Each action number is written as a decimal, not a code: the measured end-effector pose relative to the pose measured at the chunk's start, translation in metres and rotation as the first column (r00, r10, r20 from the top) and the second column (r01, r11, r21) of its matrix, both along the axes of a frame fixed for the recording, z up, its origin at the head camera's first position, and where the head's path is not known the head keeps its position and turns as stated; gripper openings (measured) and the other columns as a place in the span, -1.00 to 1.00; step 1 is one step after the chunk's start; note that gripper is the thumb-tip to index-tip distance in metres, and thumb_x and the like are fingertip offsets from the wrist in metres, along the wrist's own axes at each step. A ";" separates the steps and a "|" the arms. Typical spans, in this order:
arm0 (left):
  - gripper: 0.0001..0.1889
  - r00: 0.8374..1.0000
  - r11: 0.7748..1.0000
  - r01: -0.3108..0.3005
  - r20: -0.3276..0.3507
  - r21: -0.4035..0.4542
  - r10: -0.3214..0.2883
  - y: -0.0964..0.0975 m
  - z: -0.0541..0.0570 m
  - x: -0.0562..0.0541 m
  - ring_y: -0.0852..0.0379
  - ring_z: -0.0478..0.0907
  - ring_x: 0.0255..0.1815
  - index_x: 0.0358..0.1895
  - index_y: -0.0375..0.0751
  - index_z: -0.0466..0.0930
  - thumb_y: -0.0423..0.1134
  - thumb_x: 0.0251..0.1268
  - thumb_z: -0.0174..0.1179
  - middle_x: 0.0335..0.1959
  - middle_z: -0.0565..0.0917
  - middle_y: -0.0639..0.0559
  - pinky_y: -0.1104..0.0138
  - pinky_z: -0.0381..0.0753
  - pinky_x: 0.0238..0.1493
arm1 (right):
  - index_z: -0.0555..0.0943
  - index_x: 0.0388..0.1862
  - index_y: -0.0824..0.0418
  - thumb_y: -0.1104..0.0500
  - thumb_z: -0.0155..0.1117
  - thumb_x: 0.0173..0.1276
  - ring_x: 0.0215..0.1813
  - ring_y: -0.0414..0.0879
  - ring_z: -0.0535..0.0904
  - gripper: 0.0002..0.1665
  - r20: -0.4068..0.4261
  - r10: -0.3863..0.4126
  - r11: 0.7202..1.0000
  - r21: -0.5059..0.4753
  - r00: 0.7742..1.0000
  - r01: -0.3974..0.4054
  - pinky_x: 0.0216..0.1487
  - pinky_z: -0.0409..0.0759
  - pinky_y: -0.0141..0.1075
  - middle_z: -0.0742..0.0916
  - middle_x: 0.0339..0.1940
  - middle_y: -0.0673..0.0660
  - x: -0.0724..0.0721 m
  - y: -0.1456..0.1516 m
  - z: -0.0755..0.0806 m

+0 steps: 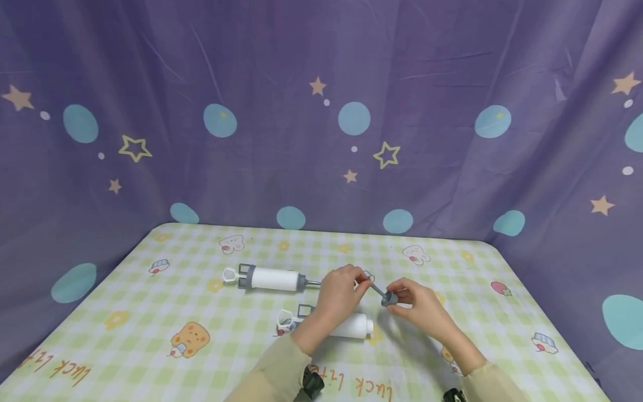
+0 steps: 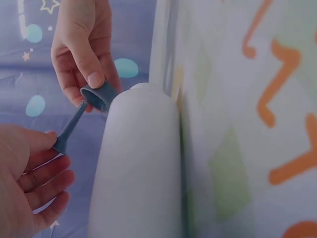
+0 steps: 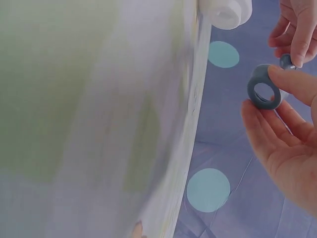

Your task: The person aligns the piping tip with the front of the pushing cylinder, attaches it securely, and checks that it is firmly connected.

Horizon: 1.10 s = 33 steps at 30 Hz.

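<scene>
My left hand (image 1: 341,293) pinches a slim grey nozzle (image 2: 71,128) by its flared end between thumb and fingers. The nozzle's narrow tip points at the opening of a grey ring-shaped cap (image 2: 103,94). My right hand (image 1: 421,308) pinches this cap (image 3: 251,91) between thumb and fingertips; its round hole shows in the right wrist view. Both parts are held above the table, close together. Below my left forearm lies a white syringe-like barrel (image 1: 355,326) with a bare threaded-looking end, partly hidden by the arm.
A second white syringe-like tool (image 1: 275,279) lies behind on the left, with grey collars, a white ring handle (image 1: 230,274) and a thin metallic tube partly hidden by my left hand. A green checkered cloth (image 1: 140,312) covers the table; a purple curtain (image 1: 281,184) hangs behind.
</scene>
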State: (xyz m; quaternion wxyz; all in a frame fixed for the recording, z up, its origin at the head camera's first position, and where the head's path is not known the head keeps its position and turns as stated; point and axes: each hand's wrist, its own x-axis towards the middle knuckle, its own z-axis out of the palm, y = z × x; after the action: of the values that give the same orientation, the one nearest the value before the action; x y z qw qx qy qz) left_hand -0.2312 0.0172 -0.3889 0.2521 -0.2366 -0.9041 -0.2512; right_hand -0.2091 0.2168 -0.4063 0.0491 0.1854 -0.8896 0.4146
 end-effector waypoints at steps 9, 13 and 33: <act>-0.85 1.000 0.998 -0.005 -0.003 0.068 0.005 -0.005 0.006 0.000 0.30 0.48 -0.52 -0.48 0.01 0.61 -0.03 0.05 0.26 -0.53 0.59 0.22 0.51 0.41 -0.50 | 0.53 -0.11 0.05 0.11 0.41 0.04 -0.12 -0.09 0.62 -0.60 -0.040 -0.058 0.998 -0.039 0.998 0.057 -0.03 0.54 -0.09 0.67 -0.20 -0.03 -0.005 -0.011 0.005; -0.86 1.000 0.998 -0.010 0.002 0.066 0.010 -0.007 0.007 -0.001 0.29 0.45 -0.53 -0.47 0.02 0.61 -0.03 0.04 0.27 -0.52 0.59 0.22 0.50 0.38 -0.50 | 0.53 -0.09 0.09 0.16 0.42 0.02 -0.12 -0.07 0.63 -0.58 -0.050 -0.069 0.995 -0.080 0.996 0.065 -0.05 0.54 -0.06 0.69 -0.20 -0.01 -0.007 -0.017 0.009; -0.86 1.000 0.999 0.020 -0.020 0.048 -0.019 -0.008 0.006 0.001 0.28 0.51 -0.48 -0.45 -0.01 0.61 -0.05 0.04 0.28 -0.48 0.60 0.20 0.50 0.45 -0.47 | 0.55 0.00 0.13 0.16 0.38 0.07 -0.08 -0.03 0.63 -0.54 -0.066 -0.056 0.985 -0.164 0.996 0.045 -0.05 0.55 -0.03 0.69 -0.10 0.07 -0.012 -0.028 0.011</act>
State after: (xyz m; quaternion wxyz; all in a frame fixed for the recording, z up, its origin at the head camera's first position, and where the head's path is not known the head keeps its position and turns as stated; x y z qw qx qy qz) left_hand -0.2304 0.0092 -0.3828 0.2641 -0.2418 -0.8928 -0.2733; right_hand -0.2210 0.1883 -0.3953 0.1059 0.1728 -0.8549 0.4776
